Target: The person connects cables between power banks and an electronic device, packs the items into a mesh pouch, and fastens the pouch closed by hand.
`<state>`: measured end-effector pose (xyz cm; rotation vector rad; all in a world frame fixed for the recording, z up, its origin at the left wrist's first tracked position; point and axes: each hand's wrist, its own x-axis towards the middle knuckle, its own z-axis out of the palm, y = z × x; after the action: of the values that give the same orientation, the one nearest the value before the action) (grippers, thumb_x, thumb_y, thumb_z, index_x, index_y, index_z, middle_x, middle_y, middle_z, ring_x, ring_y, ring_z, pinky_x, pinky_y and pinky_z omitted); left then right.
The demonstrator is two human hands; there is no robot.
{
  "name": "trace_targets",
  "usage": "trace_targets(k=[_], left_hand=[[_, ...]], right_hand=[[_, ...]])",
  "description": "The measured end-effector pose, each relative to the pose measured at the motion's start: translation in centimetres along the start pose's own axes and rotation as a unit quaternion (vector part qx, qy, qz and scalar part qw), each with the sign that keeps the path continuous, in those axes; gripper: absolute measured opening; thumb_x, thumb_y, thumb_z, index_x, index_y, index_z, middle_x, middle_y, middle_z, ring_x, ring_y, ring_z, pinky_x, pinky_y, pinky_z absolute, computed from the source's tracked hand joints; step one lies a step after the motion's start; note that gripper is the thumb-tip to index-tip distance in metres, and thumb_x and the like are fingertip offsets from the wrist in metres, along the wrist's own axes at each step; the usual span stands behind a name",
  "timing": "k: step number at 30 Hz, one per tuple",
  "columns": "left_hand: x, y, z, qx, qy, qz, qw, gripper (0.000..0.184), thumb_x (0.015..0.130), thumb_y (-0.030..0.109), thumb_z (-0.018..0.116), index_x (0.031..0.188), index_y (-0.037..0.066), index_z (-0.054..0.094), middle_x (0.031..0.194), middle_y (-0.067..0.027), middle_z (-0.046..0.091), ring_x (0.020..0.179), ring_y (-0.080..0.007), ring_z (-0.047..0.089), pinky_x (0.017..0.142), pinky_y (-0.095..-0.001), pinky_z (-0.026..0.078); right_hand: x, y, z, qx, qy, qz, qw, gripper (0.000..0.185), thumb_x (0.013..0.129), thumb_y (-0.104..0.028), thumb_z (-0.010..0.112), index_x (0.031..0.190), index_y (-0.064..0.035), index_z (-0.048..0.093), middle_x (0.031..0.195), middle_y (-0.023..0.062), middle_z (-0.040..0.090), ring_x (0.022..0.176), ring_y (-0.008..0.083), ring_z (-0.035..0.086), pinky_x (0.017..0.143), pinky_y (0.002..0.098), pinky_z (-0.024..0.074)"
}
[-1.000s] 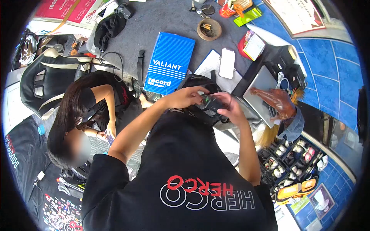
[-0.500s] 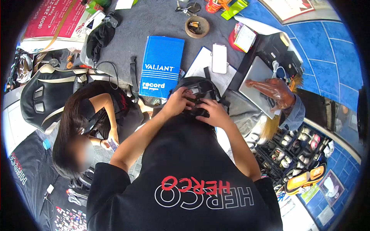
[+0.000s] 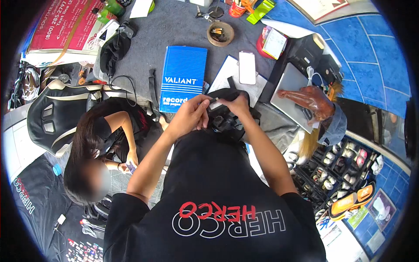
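A black bag [image 3: 227, 124] with dark items in it lies against my front at the table edge. My left hand [image 3: 192, 114] is at its left side, fingers curled, and what they may hold is too small to make out. At the bag's upper right, my right hand [image 3: 236, 106] has its fingers bent down onto a small dark object with a pale patch [image 3: 215, 105]. Just beyond my hands are a blue record book [image 3: 183, 78] and a white-screened phone [image 3: 247, 68] on printed papers [image 3: 257, 89].
A seated person [image 3: 94, 148] at the left holds a phone. On the table [image 3: 174, 26] stand a round ashtray [image 3: 220, 33], a notepad [image 3: 274, 43] and a silver laptop [image 3: 291, 94]. A brown figurine [image 3: 312, 102] is on the right, above racks of small items [image 3: 334, 168].
My hands have moved from the dark device over the bag to its upper edge, closer together. The view has shifted slightly, and the seated person still holds the phone.
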<state>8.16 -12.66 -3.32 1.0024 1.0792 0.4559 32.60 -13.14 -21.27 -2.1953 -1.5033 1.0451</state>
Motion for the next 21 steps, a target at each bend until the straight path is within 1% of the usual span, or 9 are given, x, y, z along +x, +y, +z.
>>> trace_targets(k=[2, 4, 6, 8, 10, 11, 14, 17, 21], left_hand=[[-0.2, -0.2, 0.0, -0.018, 0.006, -0.004, 1.000, 0.028, 0.109, 0.023, 0.047, 0.106, 0.001, 0.064, 0.063, -0.0040, 0.061, 0.052, -0.0074, 0.051, 0.051, -0.0260, 0.040], [0.0, -2.0, 0.1, 0.054, 0.029, 0.044, 0.997, 0.027, 0.108, 0.022, 0.049, 0.112, -0.001, 0.064, 0.072, -0.0050, 0.064, 0.062, -0.0087, 0.057, 0.060, -0.0264, 0.045], [0.2, -2.6, 0.1, 0.126, 0.056, 0.094, 0.986, 0.028, 0.107, 0.021, 0.051, 0.117, -0.002, 0.063, 0.081, -0.0059, 0.067, 0.073, -0.0101, 0.062, 0.068, -0.0268, 0.050], [-0.3, -1.8, 0.7, 0.155, 0.088, 0.132, 0.975, 0.020, 0.102, 0.015, 0.057, 0.108, -0.002, 0.064, 0.076, -0.0091, 0.064, 0.067, -0.0132, 0.060, 0.062, -0.0300, 0.048], [-1.2, -0.1, 1.2, 0.136, 0.088, 0.101, 0.982, 0.017, 0.100, 0.014, 0.061, 0.104, -0.002, 0.065, 0.078, -0.0094, 0.066, 0.067, -0.0134, 0.061, 0.063, -0.0308, 0.049], [-1.8, 1.1, 1.6, 0.131, 0.082, 0.114, 0.981, 0.016, 0.099, 0.014, 0.063, 0.103, -0.002, 0.066, 0.078, -0.0097, 0.066, 0.067, -0.0142, 0.062, 0.063, -0.0318, 0.049], [-2.4, 1.2, 2.7, 0.154, 0.091, 0.185, 0.966, 0.013, 0.094, 0.012, 0.070, 0.098, 0.000, 0.067, 0.080, -0.0110, 0.067, 0.064, -0.0191, 0.064, 0.061, -0.0333, 0.050], [-2.6, 1.5, 3.6, 0.230, 0.079, 0.243, 0.939, 0.016, 0.089, 0.001, 0.069, 0.105, -0.001, 0.068, 0.097, -0.0149, 0.070, 0.082, -0.0318, 0.070, 0.072, -0.0362, 0.056], [-1.9, 2.7, 4.4, 0.263, 0.056, 0.308, 0.912, 0.016, 0.088, 0.000, 0.069, 0.104, 0.000, 0.069, 0.095, -0.0144, 0.070, 0.083, -0.0333, 0.070, 0.072, -0.0382, 0.056]], right_hand=[[-0.8, -3.3, -3.3, 0.160, -0.185, 0.051, 0.968, 0.096, 0.064, -0.056, 0.090, 0.132, 0.0043, 0.059, 0.121, 0.0237, 0.069, 0.115, 0.0375, 0.066, 0.098, 0.0417, 0.0518], [-1.0, -3.3, -3.0, 0.142, -0.219, 0.049, 0.964, 0.108, 0.065, -0.054, 0.091, 0.148, -0.0024, 0.044, 0.129, 0.0190, 0.067, 0.113, 0.0354, 0.067, 0.094, 0.0413, 0.0524], [-2.6, -4.0, -1.8, -0.010, -0.009, -0.013, 1.000, 0.079, 0.070, -0.034, 0.091, 0.132, 0.0001, 0.056, 0.118, 0.0121, 0.071, 0.104, 0.0259, 0.070, 0.094, 0.0371, 0.0525], [-6.0, -9.0, -6.2, -0.037, -0.063, 0.000, 0.997, 0.084, 0.072, -0.025, 0.090, 0.138, -0.0015, 0.045, 0.122, 0.0133, 0.068, 0.110, 0.0274, 0.068, 0.093, 0.0368, 0.0527], [-7.5, -8.5, -7.7, 0.111, -0.108, -0.153, 0.976, 0.073, 0.069, -0.017, 0.092, 0.129, -0.0024, 0.053, 0.117, 0.0149, 0.067, 0.114, 0.0311, 0.065, 0.094, 0.0380, 0.0521], [-8.1, -7.3, -7.6, 0.095, -0.029, -0.237, 0.966, 0.064, 0.068, -0.010, 0.092, 0.122, -0.0044, 0.058, 0.114, 0.0139, 0.066, 0.111, 0.0306, 0.065, 0.094, 0.0378, 0.0513], [-9.3, -7.2, -11.1, 0.067, 0.056, -0.332, 0.939, 0.058, 0.068, -0.010, 0.092, 0.116, -0.0047, 0.061, 0.113, 0.0124, 0.066, 0.106, 0.0287, 0.065, 0.094, 0.0371, 0.0505], [-10.1, -7.6, -13.7, 0.104, 0.021, -0.346, 0.932, 0.059, 0.067, -0.011, 0.092, 0.117, -0.0050, 0.061, 0.113, 0.0117, 0.066, 0.104, 0.0285, 0.065, 0.093, 0.0376, 0.0501], [-10.6, -7.0, -15.6, 0.077, -0.022, -0.325, 0.942, 0.054, 0.069, -0.008, 0.083, 0.120, -0.0071, 0.063, 0.114, 0.0131, 0.061, 0.110, 0.0342, 0.061, 0.095, 0.0400, 0.0491]])
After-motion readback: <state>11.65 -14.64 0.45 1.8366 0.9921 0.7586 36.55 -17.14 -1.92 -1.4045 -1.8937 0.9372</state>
